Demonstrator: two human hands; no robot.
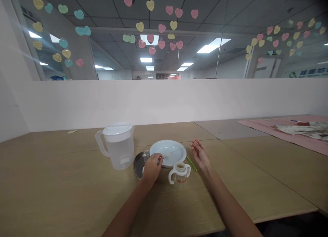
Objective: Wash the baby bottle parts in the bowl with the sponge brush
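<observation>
My right hand pinches one end of a thin, pale rod. The rod slants across the white basin toward my left hand. My left hand is closed at the basin's near-left rim, its fingertips around something small and whitish that I cannot make out. Just in front of the basin stands a clear baby bottle with two white handles and no lid. Beside the basin's right rim lies a green brush-like stick. A round metal tray, partly hidden by my left hand, holds a clear dome-shaped cover.
A translucent lidded pitcher stands left of the tray, its handle to the left. A pink cloth with crumpled fabric on it covers the far right of the wooden table. A low white wall borders the back.
</observation>
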